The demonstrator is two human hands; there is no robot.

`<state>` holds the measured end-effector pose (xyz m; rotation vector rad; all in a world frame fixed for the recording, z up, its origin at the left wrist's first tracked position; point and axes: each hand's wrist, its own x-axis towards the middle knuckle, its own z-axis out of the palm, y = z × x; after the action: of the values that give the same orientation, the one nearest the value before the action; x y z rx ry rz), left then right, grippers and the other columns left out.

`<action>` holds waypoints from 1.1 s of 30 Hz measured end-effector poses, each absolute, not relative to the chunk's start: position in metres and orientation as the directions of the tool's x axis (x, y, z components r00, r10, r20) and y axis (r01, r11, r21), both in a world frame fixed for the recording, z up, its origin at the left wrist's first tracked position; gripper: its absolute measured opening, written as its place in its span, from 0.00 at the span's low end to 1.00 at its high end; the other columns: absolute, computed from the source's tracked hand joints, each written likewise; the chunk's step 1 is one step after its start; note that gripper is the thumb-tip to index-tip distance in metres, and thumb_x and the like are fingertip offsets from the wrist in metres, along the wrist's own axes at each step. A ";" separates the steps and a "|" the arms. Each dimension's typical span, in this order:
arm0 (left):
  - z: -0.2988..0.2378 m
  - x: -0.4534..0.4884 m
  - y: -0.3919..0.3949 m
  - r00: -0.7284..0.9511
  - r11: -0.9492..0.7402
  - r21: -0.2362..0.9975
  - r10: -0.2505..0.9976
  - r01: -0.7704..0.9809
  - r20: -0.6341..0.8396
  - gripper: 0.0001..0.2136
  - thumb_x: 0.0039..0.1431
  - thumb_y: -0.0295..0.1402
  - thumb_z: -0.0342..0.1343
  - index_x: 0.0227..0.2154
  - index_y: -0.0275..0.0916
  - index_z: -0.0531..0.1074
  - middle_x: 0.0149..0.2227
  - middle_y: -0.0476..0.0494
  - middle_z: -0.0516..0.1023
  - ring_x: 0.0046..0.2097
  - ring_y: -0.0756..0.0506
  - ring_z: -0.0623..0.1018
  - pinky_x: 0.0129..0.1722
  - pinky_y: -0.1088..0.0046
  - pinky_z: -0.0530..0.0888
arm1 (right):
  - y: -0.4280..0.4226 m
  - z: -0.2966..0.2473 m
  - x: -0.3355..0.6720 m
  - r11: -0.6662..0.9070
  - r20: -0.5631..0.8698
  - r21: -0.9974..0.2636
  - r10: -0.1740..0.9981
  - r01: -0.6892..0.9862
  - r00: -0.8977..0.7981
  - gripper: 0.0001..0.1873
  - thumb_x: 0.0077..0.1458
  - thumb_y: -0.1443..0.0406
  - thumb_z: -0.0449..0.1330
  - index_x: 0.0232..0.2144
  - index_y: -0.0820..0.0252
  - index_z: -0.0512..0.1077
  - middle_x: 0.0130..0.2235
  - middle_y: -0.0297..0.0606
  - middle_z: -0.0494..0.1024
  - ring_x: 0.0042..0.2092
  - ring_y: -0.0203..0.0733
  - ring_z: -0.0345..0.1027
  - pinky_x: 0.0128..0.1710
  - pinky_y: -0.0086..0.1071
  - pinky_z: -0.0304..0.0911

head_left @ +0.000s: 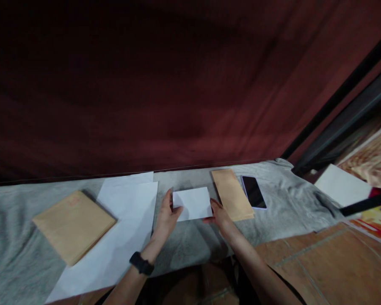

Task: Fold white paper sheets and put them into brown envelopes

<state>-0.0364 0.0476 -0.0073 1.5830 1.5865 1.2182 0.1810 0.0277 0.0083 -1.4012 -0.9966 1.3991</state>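
A small folded white paper (193,202) is held just above the grey cloth (12,220) at the centre. My left hand (167,216), with a black watch on its wrist, grips the paper's left edge, thumb on top. My right hand (219,214) pinches the paper's right lower corner. To the left lie large white sheets (120,228), and a stack of brown envelopes (73,224) rests further left. Right of my hands lies a narrow brown envelope (232,194), with a dark phone (254,192) beside it.
A dark red curtain (146,84) hangs behind the cloth. At the right are tiled floor (330,262), a white sheet (342,185), black bars (343,106) and colourful printed items (379,220).
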 end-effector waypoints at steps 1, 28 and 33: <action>-0.007 -0.036 0.047 -0.129 -0.122 0.865 0.969 0.487 0.209 0.35 0.55 0.27 0.58 0.65 0.41 0.55 0.53 0.37 0.75 0.48 0.42 0.80 0.47 0.60 0.80 | 0.027 0.008 0.180 -0.256 -0.251 -0.966 0.962 0.041 0.105 0.29 0.63 0.50 0.49 0.59 0.59 0.68 0.49 0.47 0.79 0.45 0.52 0.76 0.36 0.44 0.75; -0.001 0.002 0.017 0.245 -0.394 0.322 0.876 0.861 0.416 0.23 0.67 0.31 0.46 0.64 0.38 0.62 0.69 0.34 0.59 0.69 0.37 0.61 0.64 0.51 0.66 | 0.001 -0.008 0.159 0.305 0.280 -0.372 0.937 0.877 -0.208 0.28 0.68 0.64 0.48 0.69 0.58 0.57 0.70 0.44 0.56 0.70 0.51 0.49 0.68 0.50 0.47; -0.014 0.011 0.011 0.347 -0.422 0.229 0.887 0.877 0.306 0.27 0.70 0.40 0.43 0.67 0.33 0.56 0.69 0.31 0.60 0.70 0.38 0.58 0.68 0.51 0.59 | 0.004 -0.012 0.161 0.298 0.289 -0.350 0.936 0.888 -0.201 0.29 0.66 0.69 0.46 0.68 0.61 0.57 0.70 0.46 0.57 0.70 0.51 0.49 0.68 0.50 0.47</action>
<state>0.0108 0.0107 -0.0143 2.5578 1.6759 0.6056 0.1608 0.0040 -0.0124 -1.6255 -2.1300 0.1457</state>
